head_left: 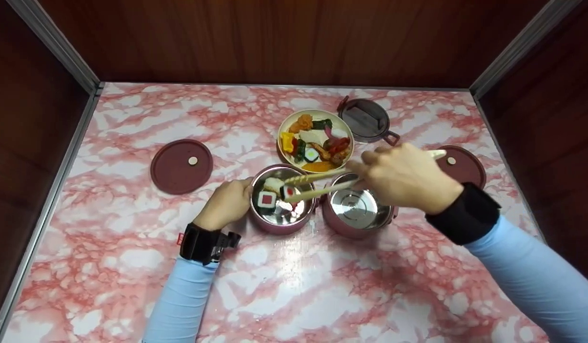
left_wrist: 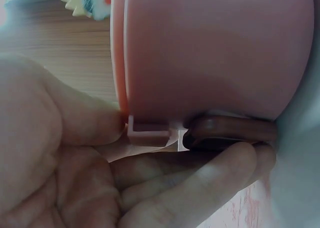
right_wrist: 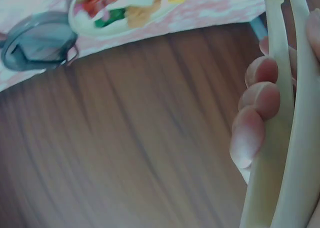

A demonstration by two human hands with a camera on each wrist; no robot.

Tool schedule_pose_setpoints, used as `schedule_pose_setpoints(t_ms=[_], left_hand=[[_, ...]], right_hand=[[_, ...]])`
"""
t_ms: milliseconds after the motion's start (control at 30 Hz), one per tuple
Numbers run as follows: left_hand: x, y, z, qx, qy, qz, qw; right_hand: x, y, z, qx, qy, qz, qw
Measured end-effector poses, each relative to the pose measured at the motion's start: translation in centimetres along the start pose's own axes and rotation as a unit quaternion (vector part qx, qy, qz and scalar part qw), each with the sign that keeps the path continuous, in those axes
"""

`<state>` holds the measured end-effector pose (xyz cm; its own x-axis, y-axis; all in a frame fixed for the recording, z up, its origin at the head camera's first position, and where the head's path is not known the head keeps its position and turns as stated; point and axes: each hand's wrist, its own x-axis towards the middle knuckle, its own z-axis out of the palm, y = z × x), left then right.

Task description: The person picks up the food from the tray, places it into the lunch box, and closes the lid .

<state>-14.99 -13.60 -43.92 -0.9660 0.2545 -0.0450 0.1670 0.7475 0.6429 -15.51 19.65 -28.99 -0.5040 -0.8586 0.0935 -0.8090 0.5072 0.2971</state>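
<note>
Losing the sushi roll (head_left: 288, 192) is the main risk; it sits between the tips of the tongs (right_wrist: 306, 113), over the left pot (head_left: 282, 228); right hand (head_left: 401, 178) has its fingers wrapped round them; a slack squeeze would drop it; left hand (head_left: 226, 202) has its fingers round that pot's handle (left_wrist: 235, 129); weak hold, pot skids on the desk (head_left: 294, 295); tongs cross the right pot (head_left: 353, 231); dipping could clip its rim.
</note>
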Motion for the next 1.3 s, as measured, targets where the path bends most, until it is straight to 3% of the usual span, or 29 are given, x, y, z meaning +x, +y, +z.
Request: schedule_pose_setpoints(t_ms=[333,767,1033,1300], left_hand=[[0.2,0.1,0.1,0.011,0.003,0.011,0.9999],[0.0,0.2,0.1,-0.009,-0.002,0.007,0.9999],[0.1,0.3,0.0,-0.005,0.000,0.015,0.9999],[0.1,0.2,-0.1,-0.008,-0.005,0.007,0.9999]], right_hand=[[1.3,-2.3,0.9,0.007,-0.059,-0.026,0.9979],[3.2,-3.3,1.4,-0.044,-0.112,-0.045,0.9918],[3.0,-2.1,0.1,-0.011,-0.150,-0.013,0.9886],[3.5,-2.3,-0.4,-0.042,-0.161,-0.001,0.9860]])
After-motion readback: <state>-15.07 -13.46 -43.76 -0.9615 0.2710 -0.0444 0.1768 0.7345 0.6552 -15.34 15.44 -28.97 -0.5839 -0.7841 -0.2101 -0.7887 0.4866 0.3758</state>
